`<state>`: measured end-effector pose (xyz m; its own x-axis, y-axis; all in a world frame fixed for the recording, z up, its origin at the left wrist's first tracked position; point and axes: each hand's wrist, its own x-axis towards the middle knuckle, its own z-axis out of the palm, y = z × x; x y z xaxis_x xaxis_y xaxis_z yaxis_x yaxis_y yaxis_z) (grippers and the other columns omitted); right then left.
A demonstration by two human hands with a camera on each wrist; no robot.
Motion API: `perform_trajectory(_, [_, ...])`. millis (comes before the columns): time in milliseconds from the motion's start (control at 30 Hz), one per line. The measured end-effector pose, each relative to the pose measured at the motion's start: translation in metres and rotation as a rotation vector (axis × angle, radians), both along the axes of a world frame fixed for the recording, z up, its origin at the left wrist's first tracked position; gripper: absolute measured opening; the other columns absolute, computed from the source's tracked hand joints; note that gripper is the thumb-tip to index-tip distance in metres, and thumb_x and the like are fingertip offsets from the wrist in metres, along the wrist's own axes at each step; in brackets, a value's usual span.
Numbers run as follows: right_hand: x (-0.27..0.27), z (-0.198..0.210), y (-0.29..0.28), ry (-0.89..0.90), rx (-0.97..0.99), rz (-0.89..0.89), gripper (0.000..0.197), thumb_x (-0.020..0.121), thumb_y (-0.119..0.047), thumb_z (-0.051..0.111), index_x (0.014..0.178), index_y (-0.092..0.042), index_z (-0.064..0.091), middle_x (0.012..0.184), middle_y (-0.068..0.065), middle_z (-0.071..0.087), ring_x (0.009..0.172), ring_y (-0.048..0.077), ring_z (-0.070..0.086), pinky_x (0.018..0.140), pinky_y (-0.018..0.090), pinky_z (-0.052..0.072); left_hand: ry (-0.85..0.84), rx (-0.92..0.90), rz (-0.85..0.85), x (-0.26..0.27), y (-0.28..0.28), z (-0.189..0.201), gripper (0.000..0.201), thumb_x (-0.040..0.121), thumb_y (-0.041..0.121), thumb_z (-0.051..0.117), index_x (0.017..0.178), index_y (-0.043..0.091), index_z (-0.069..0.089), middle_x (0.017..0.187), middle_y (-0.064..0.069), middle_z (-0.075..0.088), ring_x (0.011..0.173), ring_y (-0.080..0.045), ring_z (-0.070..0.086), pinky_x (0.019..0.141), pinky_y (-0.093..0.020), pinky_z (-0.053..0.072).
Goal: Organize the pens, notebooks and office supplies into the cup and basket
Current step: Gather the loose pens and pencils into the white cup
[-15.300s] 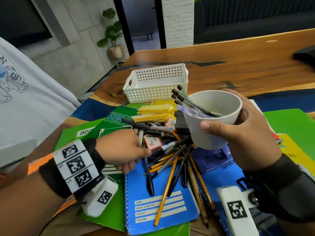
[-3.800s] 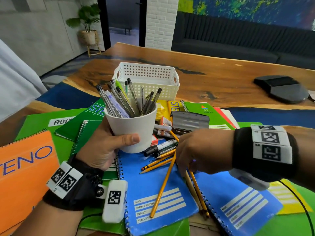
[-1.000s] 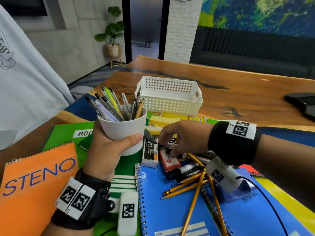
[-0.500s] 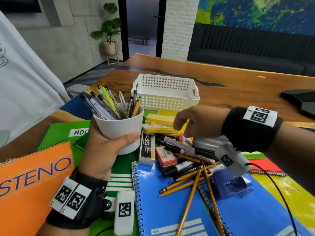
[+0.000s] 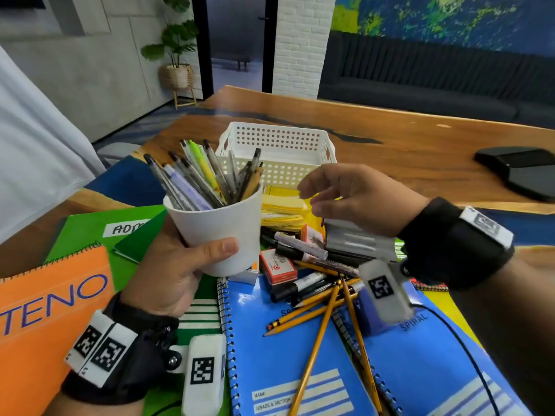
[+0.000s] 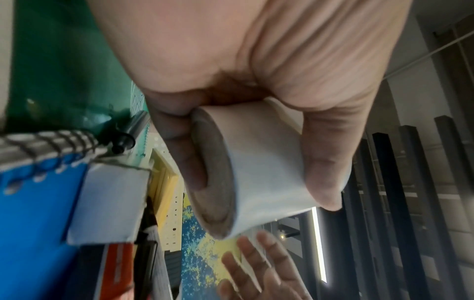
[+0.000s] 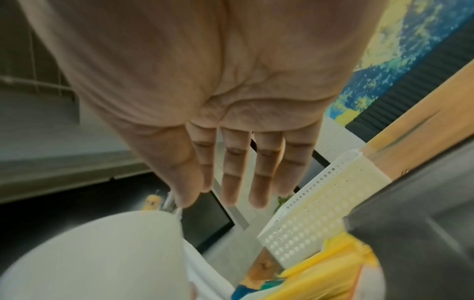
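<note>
My left hand (image 5: pixel 180 265) grips a white cup (image 5: pixel 222 226) full of pens (image 5: pixel 195 178) and holds it tilted above the notebooks; the left wrist view shows the cup (image 6: pixel 256 168) from below with fingers (image 6: pixel 325 162) wrapped round it. My right hand (image 5: pixel 339 196) hovers just right of the cup's rim, fingers straight and holding nothing, as in the right wrist view (image 7: pixel 231 178). Below it lie markers (image 5: pixel 300 247), pencils (image 5: pixel 318 313), small red boxes (image 5: pixel 277 265) and yellow sticky pads (image 5: pixel 282 208). The white perforated basket (image 5: pixel 276 154) stands empty behind the cup.
Blue spiral notebooks (image 5: pixel 300 370), green notebooks (image 5: pixel 99 226) and an orange steno pad (image 5: pixel 45 310) cover the near table. A grey stapler (image 5: pixel 351 238) lies under my right wrist. A black flat object (image 5: pixel 522 172) sits far right on the wooden table (image 5: pixel 405 145). A person in white stands at left.
My right hand rose from the pile to the cup and has opened beside its rim, empty. The left hand still holds the cup, now a little higher and closer.
</note>
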<state>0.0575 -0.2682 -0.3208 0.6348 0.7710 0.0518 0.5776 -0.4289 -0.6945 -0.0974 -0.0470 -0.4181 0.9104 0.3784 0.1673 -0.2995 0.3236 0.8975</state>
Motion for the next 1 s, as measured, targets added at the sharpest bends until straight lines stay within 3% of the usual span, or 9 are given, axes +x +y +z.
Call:
perform_trajectory(100, [-0.025, -0.005, 0.003, 0.107, 0.144, 0.091, 0.064, 0.079, -0.029, 0.081, 0.134, -0.045, 0.053, 0.124, -0.008, 0.063, 0.109, 0.013, 0.065, 0.093, 0.042, 0.056, -0.019, -0.028, -0.144, -0.002, -0.01, 0.004, 0.089, 0.049, 0.02, 0.097, 0.13, 0.015, 0.062, 0.122, -0.018, 0.069, 0.114, -0.037, 0.066, 0.084, -0.042, 0.058])
perform_trajectory(200, [-0.042, -0.011, 0.012, 0.124, 0.217, 0.16, 0.093, 0.073, -0.028, 0.088, 0.147, -0.049, 0.035, 0.142, -0.014, 0.05, 0.126, 0.008, 0.055, 0.1, 0.037, 0.052, -0.034, -0.019, -0.296, -0.003, -0.028, 0.01, 0.09, 0.062, 0.024, 0.093, 0.138, 0.001, 0.051, 0.125, -0.026, 0.064, 0.114, -0.042, 0.063, 0.09, -0.049, 0.055])
perform_trajectory(367, [-0.041, -0.006, 0.006, 0.183, 0.253, 0.095, 0.093, 0.056, -0.039, 0.093, 0.135, -0.039, 0.043, 0.12, 0.0, 0.068, 0.106, 0.018, 0.069, 0.089, 0.048, 0.058, -0.015, -0.034, -0.306, -0.001, -0.046, 0.02, 0.101, 0.065, 0.026, 0.092, 0.148, 0.008, 0.036, 0.138, -0.021, 0.059, 0.126, -0.037, 0.058, 0.095, -0.042, 0.054])
perform_trajectory(467, [-0.035, -0.007, -0.007, 0.264, 0.347, 0.095, 0.089, 0.052, -0.03, 0.094, 0.129, -0.027, 0.049, 0.117, 0.006, 0.069, 0.104, 0.029, 0.069, 0.089, 0.054, 0.057, 0.011, 0.055, -0.362, 0.001, -0.051, 0.027, 0.088, 0.071, 0.024, 0.088, 0.145, 0.017, 0.04, 0.139, -0.015, 0.06, 0.128, -0.034, 0.057, 0.097, -0.041, 0.053])
perform_trajectory(567, [-0.031, -0.009, -0.028, 0.297, 0.444, 0.072, 0.084, 0.051, -0.018, 0.093, 0.124, -0.015, 0.051, 0.118, 0.004, 0.068, 0.107, 0.03, 0.066, 0.089, 0.054, 0.056, 0.122, 0.387, -0.314, 0.005, -0.051, 0.038, 0.087, 0.071, 0.05, 0.084, 0.143, 0.032, 0.038, 0.139, 0.003, 0.06, 0.13, -0.016, 0.056, 0.098, -0.035, 0.052])
perform_trajectory(667, [-0.02, -0.014, -0.059, 0.264, 0.551, -0.043, 0.085, 0.043, -0.03, 0.098, 0.116, -0.015, 0.057, 0.112, -0.001, 0.068, 0.102, 0.021, 0.064, 0.09, 0.048, 0.056, 0.336, 0.787, -0.283, 0.007, -0.053, 0.052, 0.087, 0.076, 0.076, 0.058, 0.151, 0.049, 0.021, 0.133, 0.028, 0.053, 0.119, 0.011, 0.053, 0.097, -0.025, 0.052])
perform_trajectory(767, [-0.006, -0.023, -0.088, 0.202, 0.694, -0.206, 0.086, 0.036, -0.044, 0.099, 0.108, -0.023, 0.058, 0.11, 0.003, 0.069, 0.101, 0.02, 0.063, 0.093, 0.055, 0.052, 0.385, 0.97, -0.328, 0.004, -0.069, 0.063, 0.041, 0.089, 0.057, 0.051, 0.13, 0.049, 0.051, 0.104, 0.028, 0.064, 0.095, 0.004, 0.063, 0.083, -0.019, 0.053])
perform_trajectory(833, [0.001, -0.032, -0.104, 0.191, 0.803, -0.286, 0.086, 0.032, -0.043, 0.1, 0.105, -0.024, 0.057, 0.112, 0.007, 0.068, 0.102, 0.024, 0.062, 0.096, 0.06, 0.047, 0.39, 1.227, -0.448, 0.004, -0.082, 0.059, 0.026, 0.098, 0.047, 0.052, 0.122, 0.042, 0.06, 0.102, 0.019, 0.065, 0.091, -0.001, 0.063, 0.082, -0.022, 0.052])
perform_trajectory(1000, [0.003, -0.047, -0.126, 0.203, 0.927, -0.37, 0.081, 0.031, -0.039, 0.1, 0.1, -0.025, 0.06, 0.105, 0.001, 0.073, 0.101, 0.02, 0.067, 0.093, 0.045, 0.053, 0.511, 1.707, -0.586, 0.013, -0.097, 0.034, 0.06, 0.094, 0.06, 0.052, 0.148, 0.04, 0.034, 0.13, 0.014, 0.038, 0.106, -0.008, 0.053, 0.098, -0.031, 0.045])
